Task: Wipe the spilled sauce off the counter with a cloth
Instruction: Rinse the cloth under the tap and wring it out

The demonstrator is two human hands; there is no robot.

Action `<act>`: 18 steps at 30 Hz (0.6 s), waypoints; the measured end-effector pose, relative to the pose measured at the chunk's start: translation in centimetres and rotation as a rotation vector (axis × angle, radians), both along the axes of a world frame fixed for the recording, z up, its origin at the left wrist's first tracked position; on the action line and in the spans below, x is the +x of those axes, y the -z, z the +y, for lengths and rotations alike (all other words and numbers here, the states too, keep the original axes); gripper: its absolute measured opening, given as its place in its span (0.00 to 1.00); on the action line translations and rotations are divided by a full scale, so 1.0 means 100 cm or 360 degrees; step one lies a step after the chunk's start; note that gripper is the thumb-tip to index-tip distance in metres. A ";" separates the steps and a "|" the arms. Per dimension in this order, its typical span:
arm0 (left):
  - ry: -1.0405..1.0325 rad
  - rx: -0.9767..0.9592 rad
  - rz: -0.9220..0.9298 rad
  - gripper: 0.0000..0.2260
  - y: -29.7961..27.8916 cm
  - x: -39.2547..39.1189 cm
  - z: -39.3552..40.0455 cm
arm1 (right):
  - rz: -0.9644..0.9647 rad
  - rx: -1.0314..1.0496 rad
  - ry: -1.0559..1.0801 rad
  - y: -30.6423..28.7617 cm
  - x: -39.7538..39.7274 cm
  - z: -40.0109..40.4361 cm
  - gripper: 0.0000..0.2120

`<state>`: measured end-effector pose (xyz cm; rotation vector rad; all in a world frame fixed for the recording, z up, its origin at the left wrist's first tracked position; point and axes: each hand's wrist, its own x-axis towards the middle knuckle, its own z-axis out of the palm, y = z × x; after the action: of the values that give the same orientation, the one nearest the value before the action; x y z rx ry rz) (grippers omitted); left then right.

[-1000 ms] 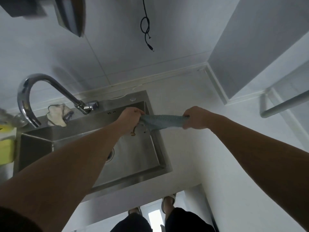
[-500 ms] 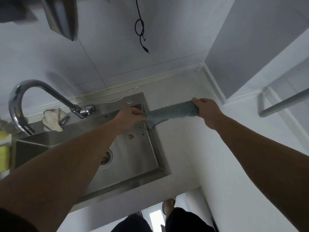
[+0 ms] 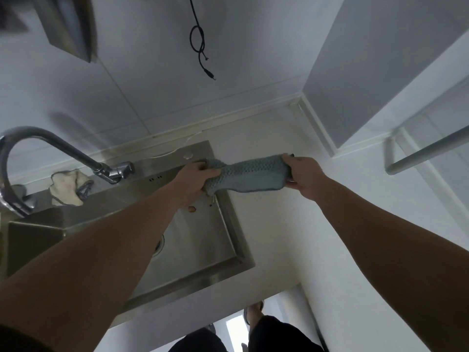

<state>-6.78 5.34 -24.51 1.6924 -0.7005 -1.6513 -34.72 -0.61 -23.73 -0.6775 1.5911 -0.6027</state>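
Observation:
A grey-blue knitted cloth (image 3: 250, 175) is stretched between both hands above the sink's right rim. My left hand (image 3: 191, 182) grips its bunched left end over the basin corner. My right hand (image 3: 303, 175) grips the right end above the white counter (image 3: 276, 224). The cloth is held off the surface. A few small brown specks (image 3: 192, 209) lie in the basin below the left hand. I see no sauce on the counter itself.
A steel sink (image 3: 236, 240) fills the left side, with a curved chrome faucet (image 3: 48, 141) at the back. A crumpled pale rag (image 3: 67, 185) lies on the sink's rear ledge. A black cable (image 3: 200, 49) hangs on the wall. A metal bar (image 3: 429, 151) crosses the right.
The cloth has widened from a twisted strand into a flatter band. Both hands have shifted slightly away from me, the right hand lower than half a second ago.

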 end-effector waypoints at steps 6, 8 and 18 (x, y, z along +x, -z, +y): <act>-0.0157 -0.0020 -0.0064 0.05 0.007 -0.007 0.002 | -0.0312 0.0055 0.0077 0.008 -0.006 0.006 0.05; -0.0205 -0.0088 -0.0116 0.07 0.010 -0.006 0.001 | -0.0246 0.0014 -0.0055 0.014 -0.007 0.008 0.11; -0.0427 -0.0005 0.0004 0.12 0.008 -0.011 -0.006 | -0.0247 -0.0106 0.0217 0.009 0.002 0.003 0.10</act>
<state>-7.83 4.77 -25.33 1.6994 -0.4513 -1.4633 -34.54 -0.28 -24.68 -0.5603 1.4851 -0.7929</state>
